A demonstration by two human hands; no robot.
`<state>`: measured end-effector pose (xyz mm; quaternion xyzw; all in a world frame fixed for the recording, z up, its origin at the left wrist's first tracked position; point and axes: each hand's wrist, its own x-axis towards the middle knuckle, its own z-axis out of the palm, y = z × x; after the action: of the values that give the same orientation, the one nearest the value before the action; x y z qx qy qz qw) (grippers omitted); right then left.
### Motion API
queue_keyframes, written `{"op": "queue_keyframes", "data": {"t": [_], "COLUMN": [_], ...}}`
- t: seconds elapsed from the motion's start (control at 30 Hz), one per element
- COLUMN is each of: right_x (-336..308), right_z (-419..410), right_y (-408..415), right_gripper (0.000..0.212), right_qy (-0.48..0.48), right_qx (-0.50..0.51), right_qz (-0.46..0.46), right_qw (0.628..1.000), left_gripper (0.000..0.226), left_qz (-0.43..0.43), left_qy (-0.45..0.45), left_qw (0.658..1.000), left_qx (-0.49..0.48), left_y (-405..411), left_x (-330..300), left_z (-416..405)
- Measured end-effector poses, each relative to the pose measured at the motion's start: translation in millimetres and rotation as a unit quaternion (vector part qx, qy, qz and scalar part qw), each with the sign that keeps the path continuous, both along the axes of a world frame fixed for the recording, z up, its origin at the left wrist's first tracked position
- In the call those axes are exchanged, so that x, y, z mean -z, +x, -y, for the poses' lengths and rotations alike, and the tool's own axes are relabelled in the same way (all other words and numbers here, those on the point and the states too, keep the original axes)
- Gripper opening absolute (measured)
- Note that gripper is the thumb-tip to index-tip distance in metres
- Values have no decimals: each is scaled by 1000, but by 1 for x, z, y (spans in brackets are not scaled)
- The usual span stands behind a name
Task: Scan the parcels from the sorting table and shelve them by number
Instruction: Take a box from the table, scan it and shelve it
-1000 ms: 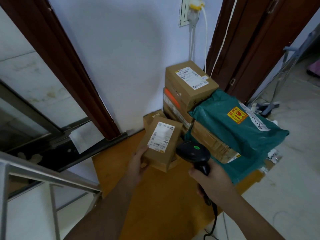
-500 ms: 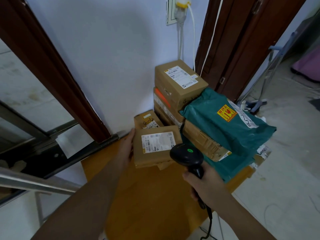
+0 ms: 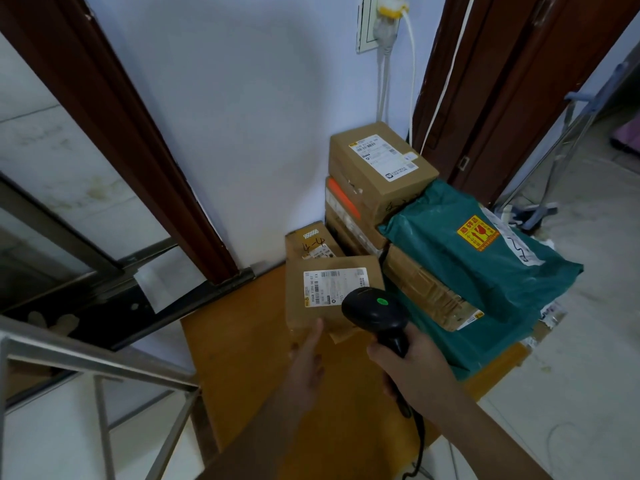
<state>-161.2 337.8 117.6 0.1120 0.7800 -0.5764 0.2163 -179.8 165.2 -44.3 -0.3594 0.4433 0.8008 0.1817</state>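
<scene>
A small brown parcel (image 3: 329,292) with a white label lies flat on the wooden sorting table (image 3: 242,358), label up. My left hand (image 3: 308,362) is just in front of it, fingers straight, one fingertip at its near edge. My right hand (image 3: 412,368) grips the handle of a black barcode scanner (image 3: 374,315). Its head shows a green light and points at the parcel's label. Behind lies another small box (image 3: 310,242) marked 4-4 by hand.
A stack of brown boxes (image 3: 377,168) stands against the wall. A green plastic mailer (image 3: 478,258) lies over a taped box (image 3: 426,289) to the right. A metal rail (image 3: 86,355) runs at lower left. A dark door frame (image 3: 491,98) stands at the right. The scanner cable (image 3: 419,445) hangs off the table.
The parcel went from tilted up in my left hand to lying flat on the table. My left hand let it go and drew back to its near edge. The scanner stays aimed at it.
</scene>
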Motion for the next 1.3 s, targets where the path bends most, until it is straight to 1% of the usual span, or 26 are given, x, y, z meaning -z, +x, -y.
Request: {"op": "queue_keyframes", "data": {"t": [0.07,0.13,0.2,0.3,0.37,0.47,0.5,0.57,0.67,0.7,0.8,0.83,0.93,1.0,1.13,1.23,1.3], "right_x": [-2,-2,-2,-3,-6,-11,-12,-15,-19,-21,-26,-28,-36,-43,-56,-61,-65], "right_z": [2,3,2,0,0,2,3,6,11,12,14,15,17,18,20,18,17], "right_y": [-1,-1,1,5,7,12,14,18,24,27,36,39,52,62,84,99,109], "right_gripper": [9,10,10,9,9,10,10,8,9,9,6,6,6,8,11,13,14], "right_qy": [0,6,12,17,21,33,38,46,56,63,81,85,84,83,80,90,88], "right_qx": [1,8,11,14,16,13,12,11,8,3,-6,-7,-5,-2,-4,-4,-8], "right_qz": [2,3,2,-1,-9,-28,-32,-28,-18,-20,-23,-23,-28,-31,-37,-34,-31], "right_qw": [1000,1000,1000,1000,1000,999,999,999,998,998,996,996,996,996,996,995,996], "left_gripper": [145,137,135,133,128,102,98,98,91,93,112,112,95,87,82,74,79], "left_qz": [2,-6,-19,-55,-80,-114,-121,-131,-143,-144,-148,-152,-167,-179,-193,-190,-181], "left_qy": [21,28,7,-36,-33,-42,-50,-61,-78,-81,-86,-88,-102,-103,-107,-99,-91], "left_qw": [1000,999,998,995,994,992,991,989,986,985,984,982,978,975,971,973,977], "left_qx": [-4,-31,-62,-77,-61,-13,0,18,44,48,58,63,71,81,91,81,65], "left_y": [-8,-16,-23,-26,-22,-14,-11,-3,4,6,10,12,22,29,42,54,63], "left_x": [-5,-11,-10,-15,-22,-27,-28,-29,-32,-32,-37,-38,-46,-49,-52,-53,-54], "left_z": [-18,-30,-31,-18,-3,14,17,20,23,24,24,25,25,25,27,28,30]}}
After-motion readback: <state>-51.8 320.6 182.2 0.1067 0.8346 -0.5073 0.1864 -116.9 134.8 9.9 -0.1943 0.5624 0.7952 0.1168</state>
